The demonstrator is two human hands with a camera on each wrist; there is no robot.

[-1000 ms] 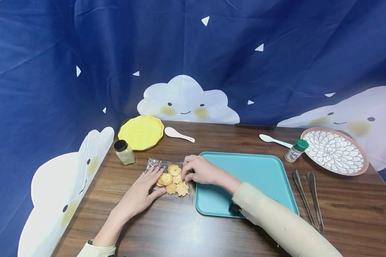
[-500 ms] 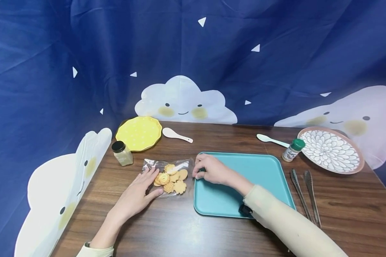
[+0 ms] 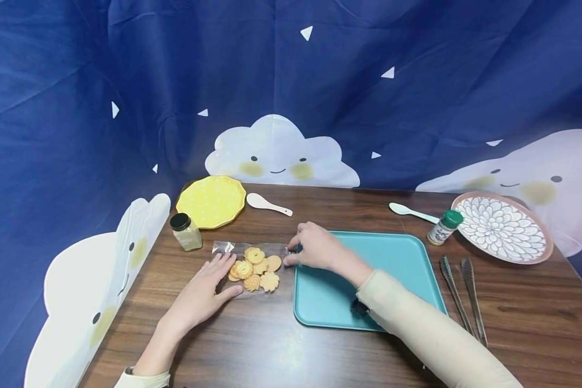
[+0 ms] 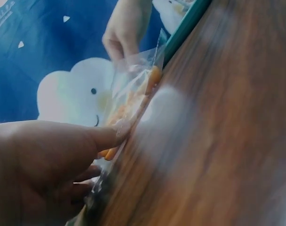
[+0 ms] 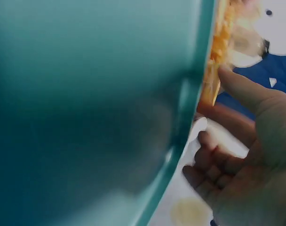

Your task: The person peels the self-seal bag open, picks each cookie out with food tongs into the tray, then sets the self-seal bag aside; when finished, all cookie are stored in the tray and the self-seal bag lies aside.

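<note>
A clear plastic bag (image 3: 223, 247) lies flat on the wooden table with several golden cookies (image 3: 269, 282) inside, some round and some flower-shaped. My left hand (image 3: 205, 288) rests on the bag's left side, fingers extended and thumb spread along its near edge. At the bag's right end is my right hand (image 3: 316, 249), above the left rim of a teal tray (image 3: 383, 269). In the right wrist view, the thumb and index finger (image 5: 227, 121) stand apart around the end of the bag, with the other fingers loosely bent.
Behind the bag are a yellow plate (image 3: 210, 202), a white spoon (image 3: 269, 205) and a black-lidded jar (image 3: 187, 233). Right of the tray lie metal tongs (image 3: 472, 299), a green-capped shaker (image 3: 444, 227), a pale spoon (image 3: 412, 212) and a patterned plate (image 3: 501, 229).
My right hand has moved from over the cookies to the bag's right end, and its thumb and index finger have parted. The left hand stays on the bag.
</note>
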